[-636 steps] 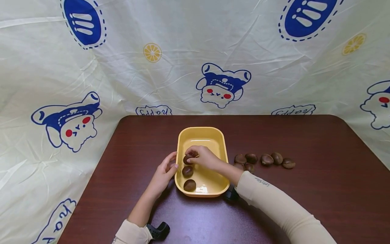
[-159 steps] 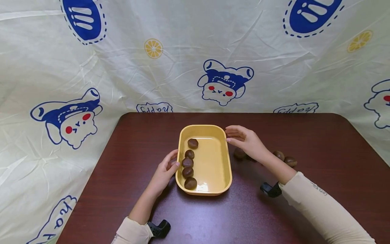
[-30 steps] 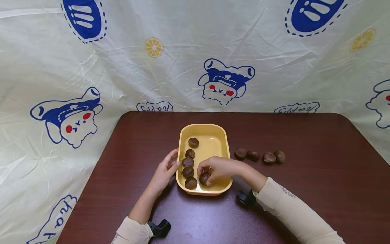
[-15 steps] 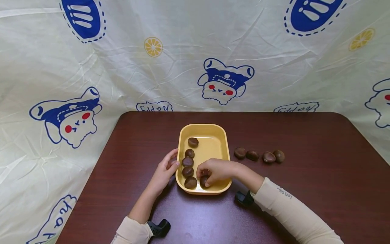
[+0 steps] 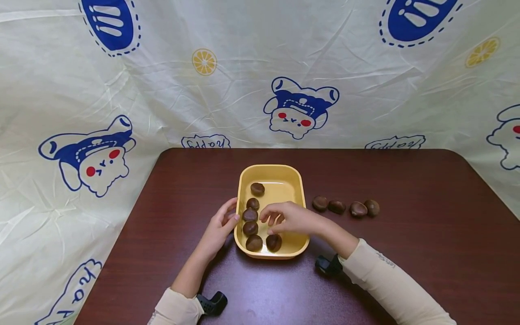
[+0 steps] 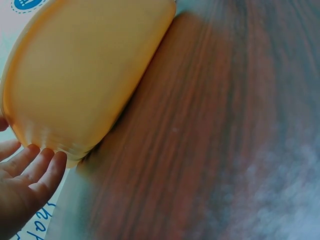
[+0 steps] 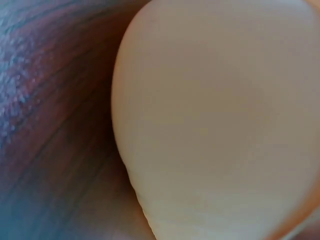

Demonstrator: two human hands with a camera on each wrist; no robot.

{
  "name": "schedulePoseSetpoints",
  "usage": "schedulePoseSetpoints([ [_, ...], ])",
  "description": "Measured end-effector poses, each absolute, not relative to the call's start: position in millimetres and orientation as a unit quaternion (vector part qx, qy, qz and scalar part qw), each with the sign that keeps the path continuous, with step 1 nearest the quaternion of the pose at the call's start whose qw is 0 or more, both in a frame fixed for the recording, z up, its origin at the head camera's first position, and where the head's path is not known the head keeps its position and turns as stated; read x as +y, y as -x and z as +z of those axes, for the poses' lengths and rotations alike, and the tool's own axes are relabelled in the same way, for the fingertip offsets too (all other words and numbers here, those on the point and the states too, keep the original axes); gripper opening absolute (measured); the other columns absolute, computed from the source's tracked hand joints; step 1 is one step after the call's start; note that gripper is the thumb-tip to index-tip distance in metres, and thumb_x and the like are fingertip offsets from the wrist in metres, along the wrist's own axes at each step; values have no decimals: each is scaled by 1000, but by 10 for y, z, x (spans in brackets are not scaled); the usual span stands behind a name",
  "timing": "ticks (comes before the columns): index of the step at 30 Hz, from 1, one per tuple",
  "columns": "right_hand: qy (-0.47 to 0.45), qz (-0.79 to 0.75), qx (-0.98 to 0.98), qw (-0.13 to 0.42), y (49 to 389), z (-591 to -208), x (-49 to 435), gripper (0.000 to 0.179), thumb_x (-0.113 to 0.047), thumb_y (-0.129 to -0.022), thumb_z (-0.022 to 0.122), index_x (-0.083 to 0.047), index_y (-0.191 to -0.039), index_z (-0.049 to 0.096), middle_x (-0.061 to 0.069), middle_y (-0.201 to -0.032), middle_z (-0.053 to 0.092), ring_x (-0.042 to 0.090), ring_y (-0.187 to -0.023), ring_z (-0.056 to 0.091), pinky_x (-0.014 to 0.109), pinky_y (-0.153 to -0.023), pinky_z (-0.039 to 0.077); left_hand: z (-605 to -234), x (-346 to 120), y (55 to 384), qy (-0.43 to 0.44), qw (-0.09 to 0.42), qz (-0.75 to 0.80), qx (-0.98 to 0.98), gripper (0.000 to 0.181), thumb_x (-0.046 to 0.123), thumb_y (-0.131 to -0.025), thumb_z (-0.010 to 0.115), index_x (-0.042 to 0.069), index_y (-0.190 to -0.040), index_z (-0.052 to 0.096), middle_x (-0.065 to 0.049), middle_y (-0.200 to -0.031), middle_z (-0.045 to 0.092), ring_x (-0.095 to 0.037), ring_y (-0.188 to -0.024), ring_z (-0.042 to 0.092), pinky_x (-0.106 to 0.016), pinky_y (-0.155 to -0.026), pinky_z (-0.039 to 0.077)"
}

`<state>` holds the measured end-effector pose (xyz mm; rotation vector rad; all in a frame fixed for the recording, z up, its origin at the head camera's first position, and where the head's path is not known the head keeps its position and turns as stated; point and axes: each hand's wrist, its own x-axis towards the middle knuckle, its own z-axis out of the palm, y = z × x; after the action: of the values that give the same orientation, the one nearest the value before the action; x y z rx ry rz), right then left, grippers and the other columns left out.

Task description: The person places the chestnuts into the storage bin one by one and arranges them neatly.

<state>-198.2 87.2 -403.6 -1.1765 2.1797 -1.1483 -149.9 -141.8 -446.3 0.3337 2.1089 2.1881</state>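
A yellow tray point(image 5: 289, 178) stands on the table. Several brown chestnuts point(image 5: 250, 214) line its left side, and a single chestnut point(image 5: 274, 243) lies at the near end, right of that row. Just above this one hovers my right hand point(image 5: 290, 218), fingers loosely bent and thumb close to the chestnut, with nothing gripped. At the tray's left wall, my left hand point(image 5: 218, 231) rests its fingers against the outside. The left wrist view shows these fingers point(image 6: 47, 170) fairly straight along the tray wall point(image 6: 85, 75). In the right wrist view the tray's outer wall point(image 7: 210, 120) hides the right hand's fingers.
Right of the tray, several more chestnuts point(image 5: 358, 209) lie in a loose row on the dark wooden table point(image 5: 406, 253). A printed white cloth point(image 5: 239, 104) hangs behind the table. Each wrist wears a black device point(image 5: 213, 304).
My right hand has set a chestnut down at the tray's near end, let go and lifted slightly away. Earlier, the left row grew and the chestnuts on the table became fewer. The left hand stayed put.
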Motion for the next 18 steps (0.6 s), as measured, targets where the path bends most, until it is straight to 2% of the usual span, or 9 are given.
schedulePoseSetpoints([
  [6, 385, -449, 791, 155, 1995, -3929, 1016, 25, -7, -80, 68, -4, -103, 60, 13, -95, 61, 13, -81, 58, 29, -71, 49, -4466, -1424, 1500, -111, 44, 715, 689, 46, 2, -92, 47, 2, -136, 33, -23, -134, 35, -37, -118, 40, -40, -94, 38],
  [12, 347, -458, 810, 113, 2001, -3810, 1277, 26, -16, -79, 69, -9, -102, 61, 7, -90, 62, 15, -79, 57, 30, -66, 49, -4465, -1429, 1503, -112, 44, 715, 688, 46, 2, -92, 47, 2, -136, 33, -23, -135, 34, -37, -118, 41, -42, -93, 39],
  [18, 308, -472, 821, 88, 1981, -3780, 1579, 28, -15, -79, 69, -8, -104, 61, 12, -94, 62, 18, -80, 58, 29, -67, 50, -4464, -1424, 1497, -107, 40, 712, 693, 46, 3, -92, 47, 3, -136, 33, -23, -134, 35, -36, -118, 41, -40, -94, 39],
])
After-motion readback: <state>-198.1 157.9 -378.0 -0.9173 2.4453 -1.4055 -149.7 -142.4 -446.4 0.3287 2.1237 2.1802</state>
